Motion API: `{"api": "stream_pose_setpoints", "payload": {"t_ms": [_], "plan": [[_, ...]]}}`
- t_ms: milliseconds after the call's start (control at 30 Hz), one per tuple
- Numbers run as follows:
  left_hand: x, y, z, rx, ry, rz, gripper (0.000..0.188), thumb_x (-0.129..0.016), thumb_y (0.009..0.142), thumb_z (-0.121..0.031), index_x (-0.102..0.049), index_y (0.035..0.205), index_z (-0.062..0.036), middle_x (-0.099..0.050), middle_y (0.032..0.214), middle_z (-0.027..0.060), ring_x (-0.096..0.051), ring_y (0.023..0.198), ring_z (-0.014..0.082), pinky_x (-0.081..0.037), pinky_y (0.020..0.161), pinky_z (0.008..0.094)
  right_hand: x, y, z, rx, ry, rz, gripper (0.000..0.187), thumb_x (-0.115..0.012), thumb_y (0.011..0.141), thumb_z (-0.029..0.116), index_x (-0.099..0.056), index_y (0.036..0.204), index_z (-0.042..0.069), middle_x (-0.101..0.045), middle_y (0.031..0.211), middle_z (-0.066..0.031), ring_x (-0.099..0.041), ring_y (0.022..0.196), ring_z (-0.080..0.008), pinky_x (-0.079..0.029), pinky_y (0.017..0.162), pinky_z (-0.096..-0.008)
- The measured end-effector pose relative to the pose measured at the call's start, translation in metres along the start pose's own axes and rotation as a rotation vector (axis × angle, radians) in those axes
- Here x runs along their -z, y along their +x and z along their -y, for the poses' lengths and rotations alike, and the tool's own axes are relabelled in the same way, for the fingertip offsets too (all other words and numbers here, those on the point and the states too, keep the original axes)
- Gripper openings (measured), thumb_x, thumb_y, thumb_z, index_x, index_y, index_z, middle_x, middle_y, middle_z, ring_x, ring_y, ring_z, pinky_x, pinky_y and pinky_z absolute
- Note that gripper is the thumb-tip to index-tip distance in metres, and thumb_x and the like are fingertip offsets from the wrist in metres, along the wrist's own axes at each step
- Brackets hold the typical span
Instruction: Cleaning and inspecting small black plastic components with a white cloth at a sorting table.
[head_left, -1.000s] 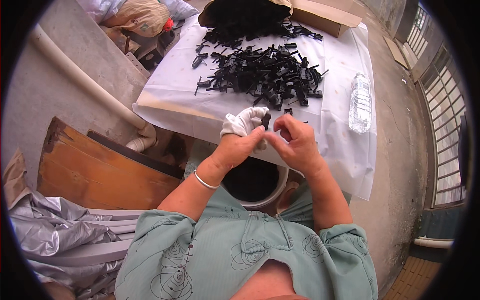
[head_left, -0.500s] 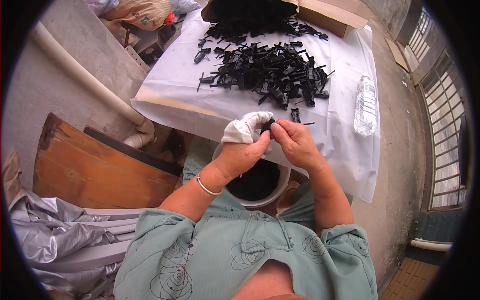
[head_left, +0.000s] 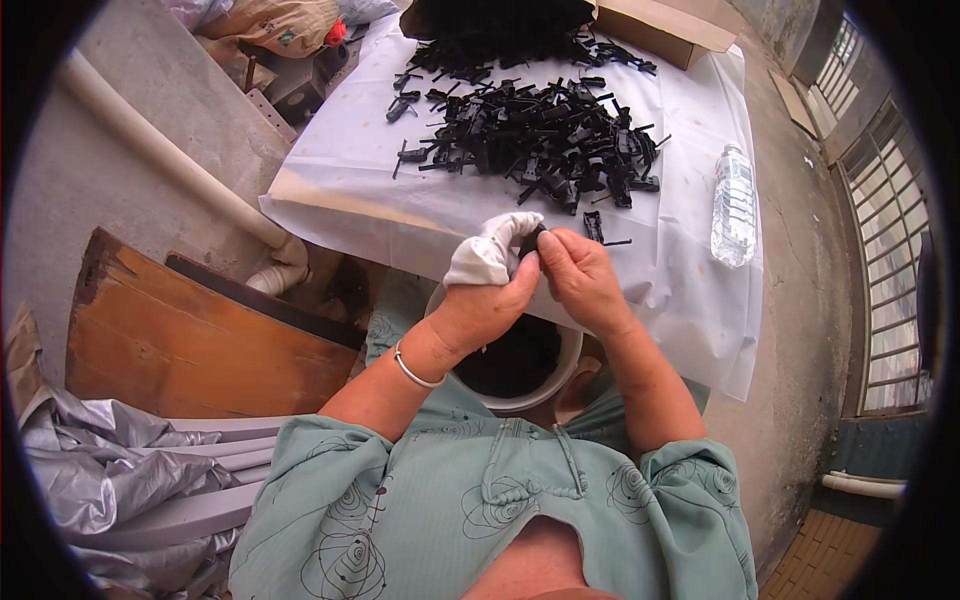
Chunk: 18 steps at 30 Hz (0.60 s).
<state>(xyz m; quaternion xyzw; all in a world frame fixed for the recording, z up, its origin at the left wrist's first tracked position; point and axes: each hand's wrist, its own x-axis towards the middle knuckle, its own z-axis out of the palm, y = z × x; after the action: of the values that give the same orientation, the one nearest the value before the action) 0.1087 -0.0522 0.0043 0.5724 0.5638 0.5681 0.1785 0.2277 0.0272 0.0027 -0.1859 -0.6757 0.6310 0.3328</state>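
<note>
A small black part (head_left: 532,243) is located just above the centre of the frame, grasped by both hands. The left hand (head_left: 487,308), fingers covered by white fabric (head_left: 480,260), supports it; the right hand (head_left: 583,280) pinches its right side. Above, a pile of black parts (head_left: 550,140) lies on the table (head_left: 340,165). A clear bottle (head_left: 734,205) lies at right.

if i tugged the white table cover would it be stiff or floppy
The white table cover is probably floppy, since its edge hangs in creases. A tug would likely drag the black parts and clear bottle resting on it.
</note>
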Motion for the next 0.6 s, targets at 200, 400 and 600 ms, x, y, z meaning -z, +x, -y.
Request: {"api": "stream_pose_setpoints", "payload": {"t_ms": [200, 400, 600], "plan": [[0.013, 0.009, -0.01, 0.392, -0.601, 0.058, 0.034, -0.049, 0.089, -0.006, -0.038, 0.121, -0.0031, -0.054, 0.084, 0.0028, -0.049, 0.068, 0.0075, -0.042, 0.06, 0.0202, 0.026, -0.003, 0.011, -0.085, -0.49, 0.158, 0.015, -0.062, 0.08, 0.009, -0.061, 0.093, 0.001, -0.047, 0.062, 0.0029, -0.04, 0.055, -0.0053, -0.036, 0.051, -0.0205], [0.011, 0.007, -0.012, 0.418, -0.452, 0.126, 0.031, -0.044, 0.09, -0.007, -0.038, 0.121, -0.0024, -0.051, 0.083, 0.0016, -0.042, 0.056, 0.0036, -0.037, 0.049, 0.0179, 0.028, -0.005, 0.01, 0.189, -0.35, 0.065, 0.011, -0.067, 0.078, 0.007, -0.063, 0.087, 0.002, -0.052, 0.066, 0.0035, -0.043, 0.059, -0.0036, -0.038, 0.053, -0.0198], [0.011, 0.007, -0.024, 0.469, -0.525, 0.403, 0.032, -0.041, 0.087, -0.01, -0.041, 0.118, -0.0013, -0.051, 0.087, 0.0031, -0.045, 0.063, 0.0059, -0.04, 0.055, 0.0202, 0.024, -0.006, 0.005, -0.015, -0.044, 0.037, 0.012, -0.067, 0.079, 0.009, -0.057, 0.081, 0.003, -0.043, 0.064, 0.0082, -0.035, 0.058, -0.0014, -0.033, 0.051, -0.0187]]}}
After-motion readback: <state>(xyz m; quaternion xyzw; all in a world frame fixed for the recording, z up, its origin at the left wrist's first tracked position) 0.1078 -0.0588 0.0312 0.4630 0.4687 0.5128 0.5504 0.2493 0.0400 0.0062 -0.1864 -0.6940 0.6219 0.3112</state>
